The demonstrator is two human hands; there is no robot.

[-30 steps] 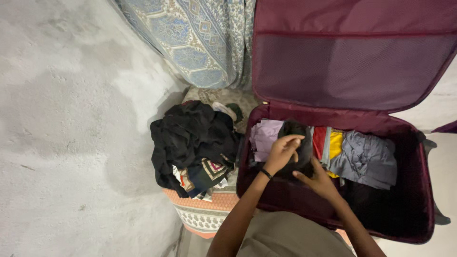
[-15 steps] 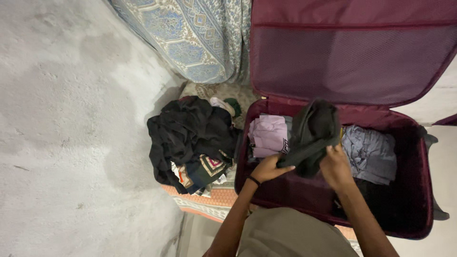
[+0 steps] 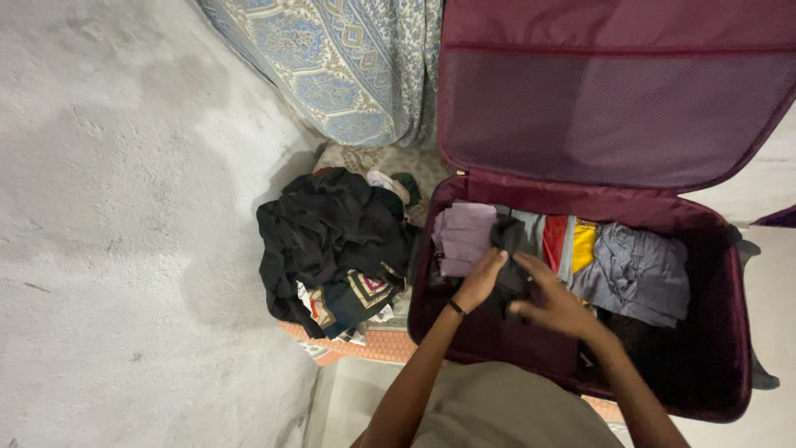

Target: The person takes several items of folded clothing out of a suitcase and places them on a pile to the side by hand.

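Note:
A maroon suitcase lies open with its lid propped upright. My left hand grips a dark folded garment and holds it down in the suitcase's left part, between a lilac garment and red and yellow ones. My right hand lies just right of it, fingers spread and resting flat on the dark garment's lower edge. A grey-blue garment fills the right side.
A heap of black and patterned clothes lies left of the suitcase on an orange patterned mat. A blue patterned cloth hangs behind. A grey concrete surface covers the left side.
The dark garment was on the clothes, then lifted above the suitcase in both hands, and now lies back down among them. My right hand has let go and spread flat.

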